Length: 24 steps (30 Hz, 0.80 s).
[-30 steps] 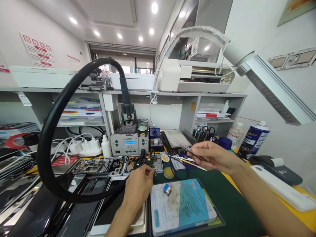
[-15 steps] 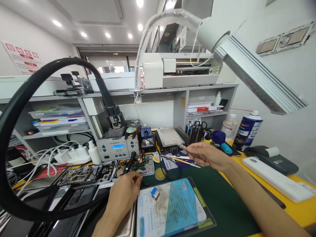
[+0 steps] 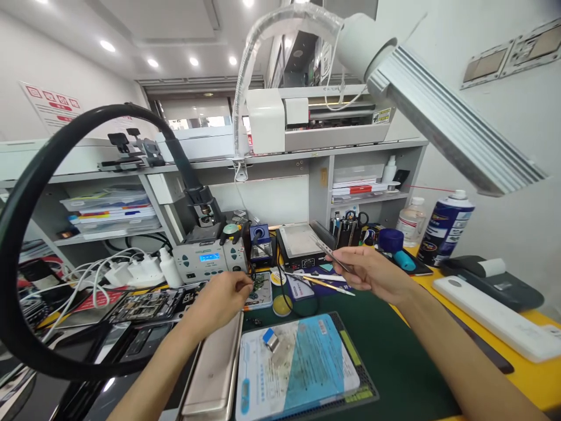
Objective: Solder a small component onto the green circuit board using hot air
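Observation:
Metal tweezers (image 3: pixel 331 255) are held in my right hand (image 3: pixel 367 270), tips pointing up and left in front of a grey heating plate (image 3: pixel 300 241). My left hand (image 3: pixel 225 298) has curled fingers over the near edge of a tray of small circuit parts (image 3: pixel 262 289); what it holds, if anything, is hidden. Below my hands, a small blue and silver piece (image 3: pixel 270 340) lies on a blue and white mat (image 3: pixel 302 362). A gold-coloured phone shell (image 3: pixel 211 374) is left of the mat. A round yellow tin (image 3: pixel 281 305) sits near my left hand.
A black hose (image 3: pixel 41 152) arcs over the left side beside a rework station (image 3: pixel 208 258). A silver lamp (image 3: pixel 451 117) hangs at upper right. Opened phones (image 3: pixel 142 307) lie on the left. A spray can (image 3: pixel 445 228) and a long white device (image 3: pixel 495 318) are on the right.
My left hand has moved up and forward, uncovering more of the gold-coloured shell. The tweezers remain in my right hand. The camera view has shifted slightly.

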Available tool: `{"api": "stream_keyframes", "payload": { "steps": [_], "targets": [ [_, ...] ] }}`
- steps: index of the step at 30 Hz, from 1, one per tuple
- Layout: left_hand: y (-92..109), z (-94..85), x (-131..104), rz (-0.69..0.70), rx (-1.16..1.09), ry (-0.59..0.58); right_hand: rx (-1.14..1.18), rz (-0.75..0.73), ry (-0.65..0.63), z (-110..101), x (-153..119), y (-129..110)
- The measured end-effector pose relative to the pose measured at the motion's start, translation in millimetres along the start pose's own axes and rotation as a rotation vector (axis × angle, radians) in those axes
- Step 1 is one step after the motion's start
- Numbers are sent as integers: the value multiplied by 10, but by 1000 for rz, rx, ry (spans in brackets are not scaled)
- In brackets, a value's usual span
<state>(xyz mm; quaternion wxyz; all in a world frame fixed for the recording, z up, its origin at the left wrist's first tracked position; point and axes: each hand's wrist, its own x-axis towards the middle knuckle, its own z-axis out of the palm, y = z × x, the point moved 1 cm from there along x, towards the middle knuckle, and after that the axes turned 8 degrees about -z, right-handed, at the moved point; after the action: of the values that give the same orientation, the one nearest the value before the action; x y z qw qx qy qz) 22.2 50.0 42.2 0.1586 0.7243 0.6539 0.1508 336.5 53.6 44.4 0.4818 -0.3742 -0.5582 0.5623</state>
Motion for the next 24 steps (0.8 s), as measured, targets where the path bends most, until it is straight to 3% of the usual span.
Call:
{"api": "stream_keyframes", "payload": {
  "steps": [5,9,16,24],
  "targets": [
    [255,278,465,31,197,-11,-5,7,-12,68,-6,39],
    [358,445,662,98,279,-76,-25,30,-58,110,12,92],
    [349,548,868,136,386,-184,-44,26,-101,104,28,160],
    [408,532,858,167,368,-175,-42,14,-77,58,51,160]
  ]
}}
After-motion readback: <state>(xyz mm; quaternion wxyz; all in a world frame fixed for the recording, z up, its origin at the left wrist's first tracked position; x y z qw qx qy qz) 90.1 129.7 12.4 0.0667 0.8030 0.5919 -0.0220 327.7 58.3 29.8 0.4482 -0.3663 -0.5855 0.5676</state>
